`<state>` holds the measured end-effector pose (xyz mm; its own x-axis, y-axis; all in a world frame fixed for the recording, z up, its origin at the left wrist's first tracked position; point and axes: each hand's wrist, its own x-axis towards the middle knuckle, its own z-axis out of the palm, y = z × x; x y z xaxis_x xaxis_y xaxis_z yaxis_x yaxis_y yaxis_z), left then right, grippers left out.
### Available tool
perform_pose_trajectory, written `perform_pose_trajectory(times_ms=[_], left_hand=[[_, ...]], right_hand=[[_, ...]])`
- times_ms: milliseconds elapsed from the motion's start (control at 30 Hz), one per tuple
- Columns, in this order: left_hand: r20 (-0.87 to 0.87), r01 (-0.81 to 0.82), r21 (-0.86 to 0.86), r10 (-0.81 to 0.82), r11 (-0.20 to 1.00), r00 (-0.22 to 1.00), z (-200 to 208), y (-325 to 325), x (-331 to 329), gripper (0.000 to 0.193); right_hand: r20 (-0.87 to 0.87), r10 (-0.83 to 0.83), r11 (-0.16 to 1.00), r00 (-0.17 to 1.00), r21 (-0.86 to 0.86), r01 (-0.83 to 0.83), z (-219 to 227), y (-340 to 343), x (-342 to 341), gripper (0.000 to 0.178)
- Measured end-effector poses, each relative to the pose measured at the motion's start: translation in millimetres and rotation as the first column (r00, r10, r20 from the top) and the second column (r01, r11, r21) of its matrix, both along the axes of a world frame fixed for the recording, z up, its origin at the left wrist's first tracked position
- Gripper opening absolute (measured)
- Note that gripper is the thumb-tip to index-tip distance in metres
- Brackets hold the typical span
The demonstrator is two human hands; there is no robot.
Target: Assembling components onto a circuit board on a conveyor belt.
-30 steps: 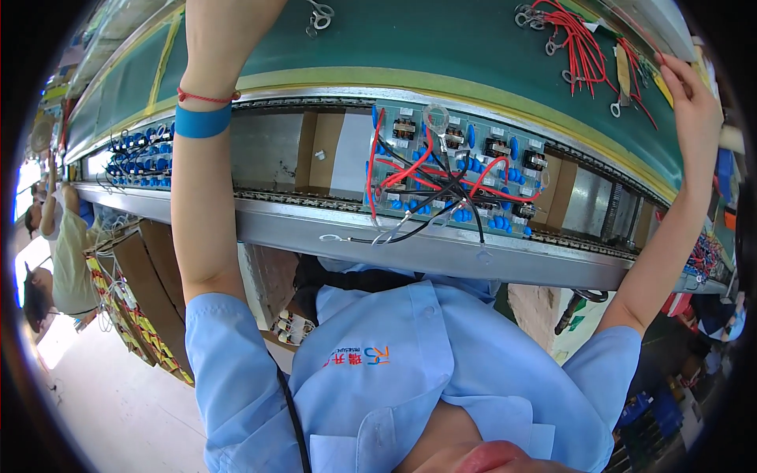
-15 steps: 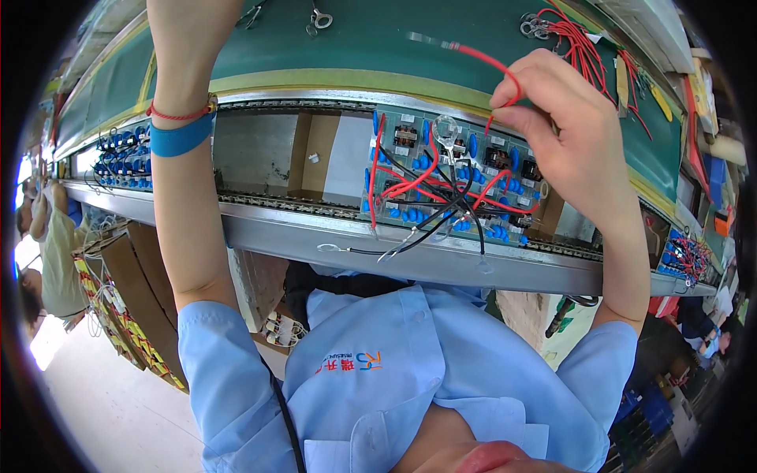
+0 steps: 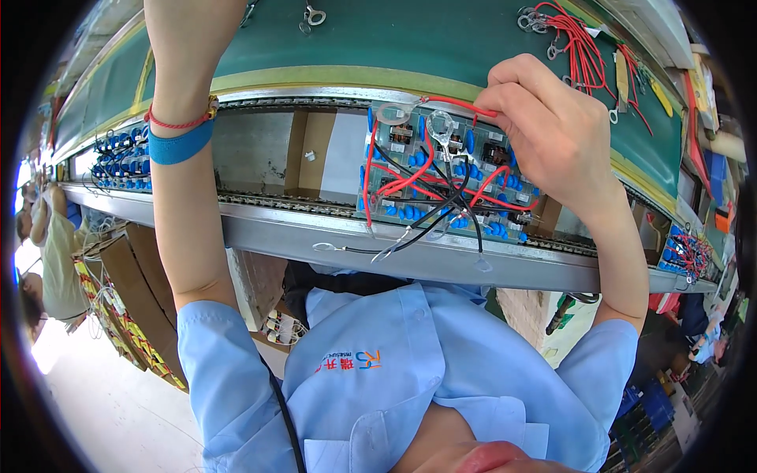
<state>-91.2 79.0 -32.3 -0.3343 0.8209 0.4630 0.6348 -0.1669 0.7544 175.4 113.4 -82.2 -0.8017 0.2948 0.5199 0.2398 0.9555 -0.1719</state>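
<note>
My right hand (image 3: 552, 130) is closed in a pinch on a red wire (image 3: 456, 102) above the far part of a circuit board panel (image 3: 493, 189). The wire's ring terminal (image 3: 393, 114) hangs over the panel's far left corner. Blue disc components, small dark coils, and red and black wires crowd the panel. Another large ring terminal (image 3: 441, 124) stands up near its far middle. Several black wires end in rings over the near rail. My left hand (image 3: 193, 20) reaches past the top edge, so its fingers are hidden; a blue wrist band sits below it.
A metal conveyor rail (image 3: 307, 229) carries the panel, with more boards (image 3: 122, 162) at far left and others (image 3: 686, 254) at right. A bundle of red wires (image 3: 579, 55) lies on the green worktop (image 3: 378, 47). Loose ring terminals (image 3: 314, 16) lie near the top.
My right hand has moved slightly left, and the red wire's ring end has come down from above the green worktop to over the panel's far left corner.
</note>
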Motion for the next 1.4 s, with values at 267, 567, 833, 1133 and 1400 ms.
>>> perform_pose_trajectory(times_ms=[267,567,833,1133,1400], left_hand=[[-0.022,-0.003,-0.004,0.003,1.000,1.000,0,0,0,0.015],[-0.092,0.073,-0.028,-0.076,0.997,0.993,28,-29,28,0.020],[0.089,0.568,-0.244,-0.565,0.786,0.820,25,-23,102,0.013],[-0.262,0.759,-0.293,-0.812,0.582,0.522,-8,-12,115,0.020],[-0.472,0.798,-0.285,-0.803,0.530,0.364,-5,-7,125,0.030]], right_hand=[[0.021,0.075,0.997,0.997,-0.026,-0.074,2,-1,3,0.008],[0.094,-0.232,0.963,0.968,-0.115,0.242,35,33,32,0.024],[0.462,-0.661,0.553,0.591,-0.233,0.800,35,65,53,0.027],[0.463,-0.661,0.580,0.591,-0.184,0.793,29,73,64,0.022],[0.458,-0.647,0.594,0.610,-0.198,0.780,33,70,62,0.021]])
